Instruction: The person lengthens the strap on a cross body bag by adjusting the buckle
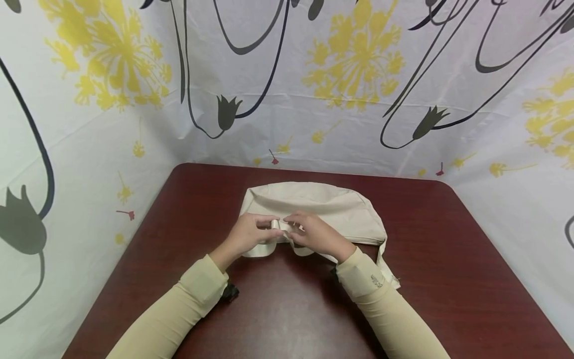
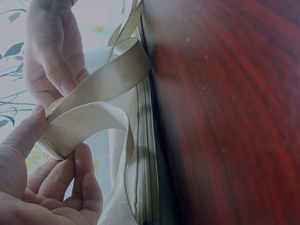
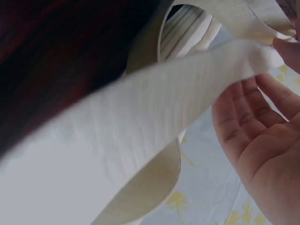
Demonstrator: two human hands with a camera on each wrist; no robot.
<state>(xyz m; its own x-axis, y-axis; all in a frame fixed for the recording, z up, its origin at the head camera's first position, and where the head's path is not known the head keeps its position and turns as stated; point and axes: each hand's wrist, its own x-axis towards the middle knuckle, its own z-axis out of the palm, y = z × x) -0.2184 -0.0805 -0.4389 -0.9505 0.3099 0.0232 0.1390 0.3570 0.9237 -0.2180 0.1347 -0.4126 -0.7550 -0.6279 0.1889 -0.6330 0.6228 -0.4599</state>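
A cream fabric bag (image 1: 314,204) lies on the table, its zipper (image 2: 146,154) running along the near edge. Its flat webbing strap (image 2: 101,84) loops up in front. My left hand (image 1: 246,234) pinches a fold of this strap between thumb and fingers, where a thin slider-like edge (image 2: 52,148) shows. Close beside it, my right hand (image 1: 316,233) holds another stretch of the strap (image 3: 201,75) by its thumb and fingertips. Part of that grip is cut off at the right wrist view's edge.
The dark red table (image 1: 278,319) extends around the bag. A strap end (image 1: 389,274) hangs down by the bag's right side, near the right sleeve (image 1: 365,279). Patterned white sheeting (image 1: 278,89) encloses the table's back and sides.
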